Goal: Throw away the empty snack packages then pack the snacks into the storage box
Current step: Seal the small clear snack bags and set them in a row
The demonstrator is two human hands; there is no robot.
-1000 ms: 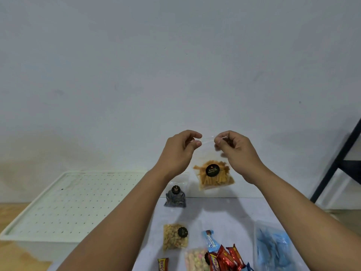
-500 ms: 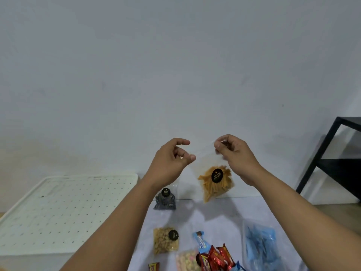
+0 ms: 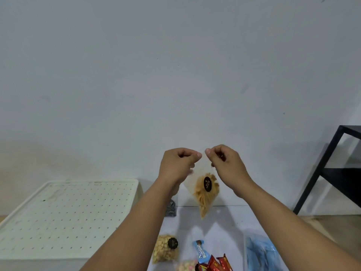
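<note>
I hold a clear bag of orange snack sticks [image 3: 205, 194] with a round black label up in front of the wall. My left hand [image 3: 178, 163] and my right hand [image 3: 224, 163] both pinch its top edge, fingertips almost touching, and the bag hangs tilted below them. On the white table [image 3: 224, 227] lie a bag of pale round snacks [image 3: 166, 249] with a black label, a small dark patterned pouch [image 3: 171, 211] half hidden by my left forearm, a blue wrapper [image 3: 200, 251], red wrapped bars [image 3: 214, 264] and a pink-speckled bag [image 3: 185, 266].
A white perforated lid [image 3: 68, 218] covers a storage box at the left. A clear container of blue packets [image 3: 261, 253] stands at the lower right. A black metal shelf frame [image 3: 330, 169] stands by the wall at the right.
My left hand has closed back onto the bag's top beside my right hand. The bag has tilted, its snacks hanging toward one corner. The view has shifted a little.
</note>
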